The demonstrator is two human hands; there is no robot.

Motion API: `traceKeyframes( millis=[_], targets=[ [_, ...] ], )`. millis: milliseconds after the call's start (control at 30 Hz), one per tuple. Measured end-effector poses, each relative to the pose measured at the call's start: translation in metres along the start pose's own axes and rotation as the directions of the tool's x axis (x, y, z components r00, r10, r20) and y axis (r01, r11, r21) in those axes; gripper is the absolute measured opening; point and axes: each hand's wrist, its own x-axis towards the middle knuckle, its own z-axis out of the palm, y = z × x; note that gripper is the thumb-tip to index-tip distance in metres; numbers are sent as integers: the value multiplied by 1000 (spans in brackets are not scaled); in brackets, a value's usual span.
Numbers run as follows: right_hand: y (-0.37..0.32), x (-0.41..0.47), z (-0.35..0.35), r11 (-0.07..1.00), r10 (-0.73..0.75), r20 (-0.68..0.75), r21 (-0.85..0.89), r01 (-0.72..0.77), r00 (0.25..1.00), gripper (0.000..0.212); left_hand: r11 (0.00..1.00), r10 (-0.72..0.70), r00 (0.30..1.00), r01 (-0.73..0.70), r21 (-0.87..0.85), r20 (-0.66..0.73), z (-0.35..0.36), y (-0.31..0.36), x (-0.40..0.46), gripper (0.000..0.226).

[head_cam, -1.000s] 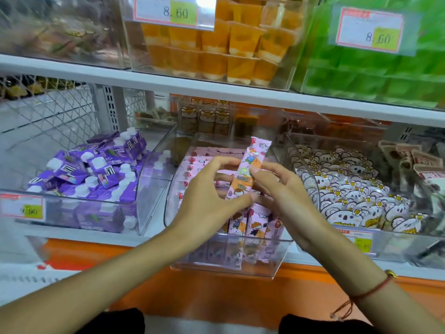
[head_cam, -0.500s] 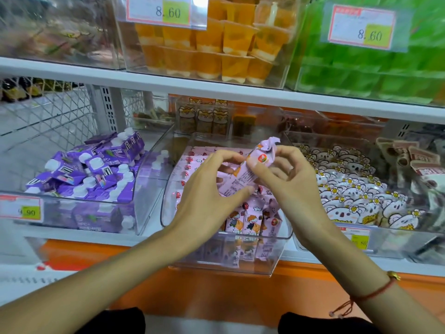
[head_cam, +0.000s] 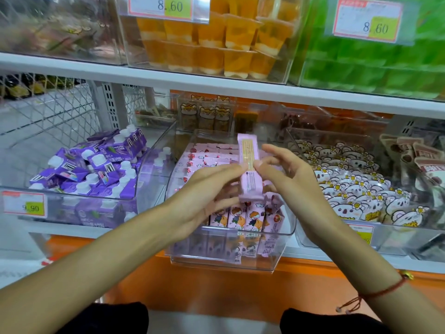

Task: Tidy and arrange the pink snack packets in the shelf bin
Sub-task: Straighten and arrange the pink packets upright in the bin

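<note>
A clear shelf bin (head_cam: 281, 247) in the middle of the lower shelf holds several pink snack packets (head_cam: 243, 218), some standing at the front and some lying flat at the back. One pink packet (head_cam: 249, 169) is held upright above the bin, its printed back side facing me. My left hand (head_cam: 204, 196) pinches its left edge with thumb and fingers. My right hand (head_cam: 286, 172) pinches its right edge with thumb and forefinger, the other fingers spread.
A bin of purple spouted pouches (head_cam: 96, 169) stands to the left, a bin of white bear-print packets (head_cam: 356, 182) to the right. The upper shelf carries orange jelly cups (head_cam: 216, 39) and green items (head_cam: 375, 59). An orange panel runs below the shelf edge.
The packet has been turned between both hands from its cartoon front, through a tilt, to upright with its back side facing me.
</note>
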Motion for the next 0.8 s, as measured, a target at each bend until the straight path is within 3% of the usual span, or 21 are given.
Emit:
traceKeyframes(
  millis=[67, 133, 233, 367, 467, 567, 667, 733, 800],
  targets=[
    [-1, -1, 0, 999, -54, 51, -5, 54, 997, 41, 953, 181, 984, -175, 248, 0, -4, -1, 1, 31],
    [-2, -4, -1, 984, -171, 61, -27, 173, 983, 40, 784, 401, 915, -363, 504, 35, -8, -2, 2, 37],
    [-4, -8, -2, 960, -278, 44, -32, 279, 960, 40, 636, 535, 842, -454, 624, 68, -9, -1, 1, 39],
    [-6, -9, -3, 941, -321, 55, -97, 325, 946, 44, 681, 524, 846, -485, 549, 97, -7, -2, 1, 37],
    [-4, -11, -2, 927, -317, 100, -178, 331, 943, 59, 910, 347, 937, -331, 250, -24, -4, 0, -1, 36],
    [-5, -12, 0, 905, -347, 85, -231, 357, 934, 51, 976, 216, 975, -215, 15, -53, -2, 1, -2, 44],
    [-6, -10, -3, 909, -370, -1, -208, 362, 929, 35, 968, 250, 960, -249, 29, -127, 0, 1, -2, 65],
    [-5, -9, -7, 946, -311, -48, -113, 304, 949, 35, 942, 335, 915, -316, 114, -227, -5, 4, -2, 78],
    [-3, -7, -10, 979, -194, -100, 44, 199, 976, 39, 881, 444, 872, -384, 276, -205, -8, 7, -3, 71]
  ],
)
